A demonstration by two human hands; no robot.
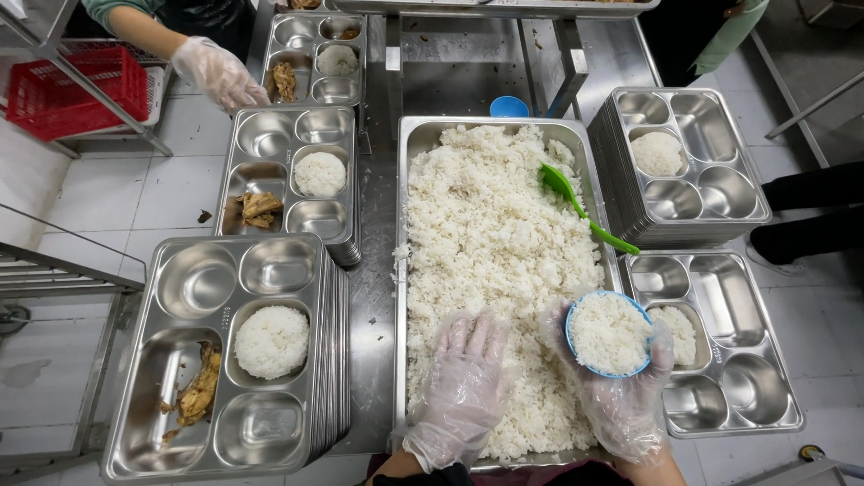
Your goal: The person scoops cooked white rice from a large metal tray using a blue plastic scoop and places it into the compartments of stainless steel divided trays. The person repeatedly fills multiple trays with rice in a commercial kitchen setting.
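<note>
Two gloved hands work lower centre: right hand (621, 378) cups the rice-filled blue bowl (608, 333); left hand (463, 382) lies fingers spread on the rice tray (495, 243). Level the bowl's rice.

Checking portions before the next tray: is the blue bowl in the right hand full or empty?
Full. The blue bowl, cupped in the gloved right hand, is packed with white rice level with its rim.

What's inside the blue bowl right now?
The blue bowl, held in the right hand, is packed with white rice up to its rim. The rice hides the bowl's bottom.
</note>
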